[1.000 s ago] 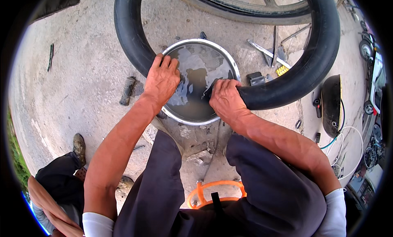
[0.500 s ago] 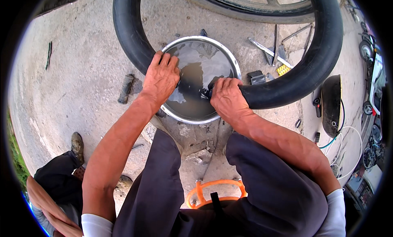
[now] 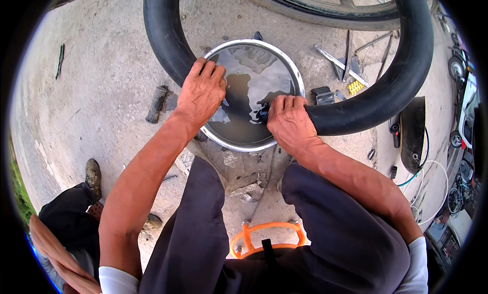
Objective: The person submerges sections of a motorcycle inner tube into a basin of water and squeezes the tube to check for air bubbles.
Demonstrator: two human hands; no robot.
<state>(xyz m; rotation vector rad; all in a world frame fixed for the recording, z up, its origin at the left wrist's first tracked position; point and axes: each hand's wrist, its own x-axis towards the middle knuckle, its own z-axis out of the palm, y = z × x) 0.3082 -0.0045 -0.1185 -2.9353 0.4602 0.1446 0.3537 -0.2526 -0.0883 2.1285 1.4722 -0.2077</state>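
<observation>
A swollen black inner tube (image 3: pixel 378 108) curves in a big loop, its near section dipping into murky water in a round metal basin (image 3: pixel 300 76). My left hand (image 3: pixel 202 90) grips the tube at the basin's left rim, fingers wrapped over it. At the right rim my right hand (image 3: pixel 291 120) is closed round the other side of the tube. Between my hands the submerged stretch is mostly hidden by the dark water and reflections.
Beyond the basin lies a spoked wheel with its tyre (image 3: pixel 325 17). Metal bars (image 3: pixel 340 65), a yellow piece (image 3: pixel 355 87) and a dark cylinder (image 3: pixel 157 105) lie on the concrete. A black trough-like part (image 3: pixel 412 134) and a hose are at right. Another person's leg (image 3: pixel 68 207) is at lower left.
Both hands and the tube have shifted slightly to the right in the picture, along with the basin. The grip of each hand stays the same; ripples on the water differ.
</observation>
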